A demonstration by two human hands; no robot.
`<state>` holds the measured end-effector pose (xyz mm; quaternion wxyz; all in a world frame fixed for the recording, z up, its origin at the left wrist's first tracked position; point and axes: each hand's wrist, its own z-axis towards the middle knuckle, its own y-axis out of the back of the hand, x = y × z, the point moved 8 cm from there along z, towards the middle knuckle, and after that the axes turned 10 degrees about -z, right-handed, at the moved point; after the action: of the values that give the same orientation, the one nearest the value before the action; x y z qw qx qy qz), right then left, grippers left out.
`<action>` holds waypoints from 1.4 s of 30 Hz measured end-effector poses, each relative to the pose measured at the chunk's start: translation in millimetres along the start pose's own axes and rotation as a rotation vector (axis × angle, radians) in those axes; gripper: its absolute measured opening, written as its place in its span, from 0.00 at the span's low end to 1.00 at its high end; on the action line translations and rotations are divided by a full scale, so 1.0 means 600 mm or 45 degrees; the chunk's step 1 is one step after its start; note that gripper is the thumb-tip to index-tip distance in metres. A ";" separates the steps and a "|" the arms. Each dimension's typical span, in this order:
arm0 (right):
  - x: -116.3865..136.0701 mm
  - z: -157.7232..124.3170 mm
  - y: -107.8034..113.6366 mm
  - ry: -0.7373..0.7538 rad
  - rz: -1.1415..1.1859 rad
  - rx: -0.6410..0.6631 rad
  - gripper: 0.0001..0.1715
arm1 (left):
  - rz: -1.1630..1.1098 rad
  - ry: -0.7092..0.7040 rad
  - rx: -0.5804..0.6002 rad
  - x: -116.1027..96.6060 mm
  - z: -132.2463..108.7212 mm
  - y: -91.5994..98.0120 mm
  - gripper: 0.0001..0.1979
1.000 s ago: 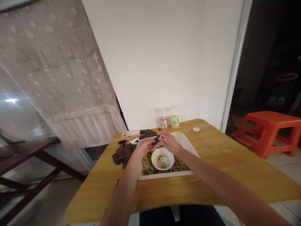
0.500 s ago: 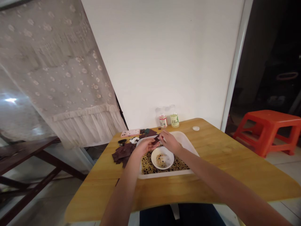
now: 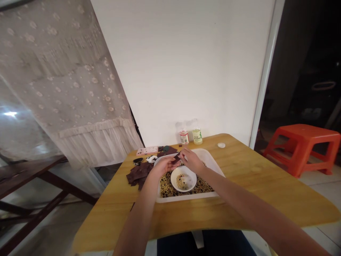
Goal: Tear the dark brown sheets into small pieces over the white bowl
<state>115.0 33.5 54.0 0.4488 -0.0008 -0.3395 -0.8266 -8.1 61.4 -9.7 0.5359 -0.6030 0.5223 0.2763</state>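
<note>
Left hand (image 3: 164,165) and right hand (image 3: 192,160) meet at a dark scrap (image 3: 177,156) above a white tray (image 3: 186,199).
Right fingers pinch it closed; left half-curled beneath (grip unclear). A bowl (image 3: 183,170) of beans (image 3: 182,182) lies at six o'clock, more scraps (image 3: 138,174) at nine, a green-labelled bottle (image 3: 197,137) at twelve (print maybe "C100", blurry).
</note>
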 end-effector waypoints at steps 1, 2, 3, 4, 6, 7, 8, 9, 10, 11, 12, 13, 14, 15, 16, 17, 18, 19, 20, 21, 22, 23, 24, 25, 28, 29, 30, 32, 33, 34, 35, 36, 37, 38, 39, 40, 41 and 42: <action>0.000 0.000 0.000 0.004 0.005 -0.001 0.09 | 0.001 -0.001 -0.007 0.000 0.000 0.000 0.04; 0.000 0.000 0.000 0.005 0.009 -0.002 0.09 | -0.001 -0.005 -0.012 0.000 0.000 0.000 0.04; 0.000 0.000 -0.001 0.005 0.010 -0.001 0.09 | -0.004 -0.010 -0.015 -0.001 0.000 0.001 0.03; -0.001 0.000 -0.001 0.002 0.011 -0.001 0.09 | -0.006 -0.013 -0.013 -0.001 0.000 0.000 0.02; -0.001 0.001 -0.001 -0.003 0.009 -0.005 0.09 | -0.009 -0.013 -0.004 -0.001 0.000 -0.001 0.02; -0.001 0.001 0.000 -0.003 0.009 -0.010 0.09 | -0.007 -0.009 0.003 -0.001 0.000 -0.001 0.02; 0.000 0.001 0.001 -0.002 0.011 -0.014 0.09 | -0.002 -0.003 0.005 -0.001 0.000 -0.001 0.02; 0.000 0.001 0.001 -0.002 0.014 -0.016 0.09 | 0.002 0.004 0.002 0.000 -0.001 -0.001 0.01; 0.001 0.001 0.002 -0.001 0.015 -0.015 0.09 | 0.006 0.009 -0.004 0.000 -0.001 -0.001 0.01; 0.001 0.001 0.002 -0.001 0.014 -0.012 0.09 | 0.007 0.011 -0.011 0.000 -0.002 0.000 0.01; 0.001 0.001 0.001 -0.001 0.010 -0.007 0.09 | 0.007 0.012 -0.016 -0.001 -0.002 0.000 0.01; 0.001 0.001 0.001 0.000 0.004 -0.003 0.09 | 0.007 0.010 -0.019 -0.001 -0.003 0.000 0.01; 0.001 0.000 0.000 0.001 -0.003 0.000 0.09 | 0.006 0.009 -0.019 -0.001 -0.003 -0.001 0.01; 0.001 0.000 0.000 0.002 -0.009 0.002 0.09 | 0.005 0.009 -0.016 -0.002 -0.004 -0.002 0.01; 0.000 0.000 -0.001 0.002 -0.013 0.002 0.09 | 0.005 0.010 -0.011 -0.002 -0.004 -0.003 0.01; 0.000 0.000 -0.001 0.001 -0.015 0.002 0.09 | 0.005 0.011 -0.008 -0.002 -0.004 -0.003 0.01; -0.001 0.000 -0.001 -0.001 -0.016 0.003 0.09 | 0.005 0.012 -0.006 -0.002 -0.004 -0.004 0.02; -0.002 0.000 -0.002 -0.004 -0.017 0.004 0.09 | 0.005 0.013 -0.006 -0.002 -0.004 -0.003 0.02; -0.002 0.000 -0.002 -0.009 -0.018 0.007 0.09 | 0.004 0.011 -0.009 -0.002 -0.003 -0.003 0.02; -0.002 0.000 -0.003 -0.013 -0.017 0.012 0.09 | 0.003 0.010 -0.011 -0.002 -0.003 -0.002 0.02; -0.002 0.000 -0.003 -0.015 -0.013 0.016 0.09 | 0.003 0.009 -0.012 -0.001 -0.002 -0.001 0.02; -0.002 0.000 -0.003 -0.015 -0.007 0.018 0.09 | 0.002 0.009 -0.010 -0.001 -0.001 0.000 0.02; -0.002 0.000 -0.003 -0.014 0.002 0.019 0.09 | 0.003 0.008 -0.004 -0.001 0.000 0.000 0.02; -0.001 0.001 -0.003 -0.012 0.010 0.018 0.09 | 0.003 0.006 0.002 0.000 0.001 0.001 0.02; -0.002 0.001 -0.002 -0.012 0.017 0.014 0.09 | 0.007 -0.002 0.011 0.000 0.002 0.002 0.03; -0.002 0.001 -0.002 -0.015 0.013 0.014 0.09 | 0.009 0.001 0.013 0.000 0.001 0.001 0.03; -0.002 0.001 -0.003 -0.017 0.009 0.014 0.09 | 0.011 0.006 0.013 0.001 0.001 0.001 0.02; -0.002 0.001 -0.003 -0.018 0.000 0.015 0.09 | 0.007 0.012 0.004 0.001 -0.001 0.000 0.02; -0.002 0.001 -0.002 -0.018 -0.003 0.014 0.09 | 0.002 0.010 -0.002 0.000 -0.002 0.000 0.02; -0.001 0.001 -0.002 -0.017 -0.004 0.012 0.09 | -0.004 0.008 -0.008 -0.001 -0.003 -0.001 0.02; -0.001 0.001 -0.002 -0.014 -0.002 0.010 0.09 | -0.011 0.005 -0.015 -0.002 -0.004 -0.001 0.02; 0.000 0.001 -0.002 -0.011 0.000 0.009 0.09 | -0.016 0.005 -0.021 -0.003 -0.005 -0.002 0.02; 0.001 0.001 -0.002 -0.009 -0.001 0.008 0.09 | -0.020 0.007 -0.029 -0.003 -0.005 -0.002 0.02; 0.001 0.001 -0.002 -0.007 -0.003 0.007 0.09 | -0.022 0.009 -0.035 -0.003 -0.006 -0.002 0.02; 0.001 0.001 -0.002 -0.007 -0.006 0.008 0.09 | -0.022 0.010 -0.042 -0.003 -0.006 -0.002 0.02; 0.000 0.001 -0.002 -0.008 -0.009 0.008 0.09 | -0.020 0.010 -0.048 -0.003 -0.006 -0.001 0.02; 0.000 0.001 -0.003 -0.008 -0.010 0.009 0.09 | -0.016 0.010 -0.051 -0.003 -0.005 -0.001 0.02; -0.001 0.001 -0.003 -0.009 -0.009 0.011 0.10 | -0.013 0.011 -0.050 -0.002 -0.004 0.000 0.02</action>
<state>113.8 34.8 53.5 0.4446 -0.0006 -0.3445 -0.8268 -9.0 59.4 -7.7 0.5233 -0.6172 0.5159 0.2812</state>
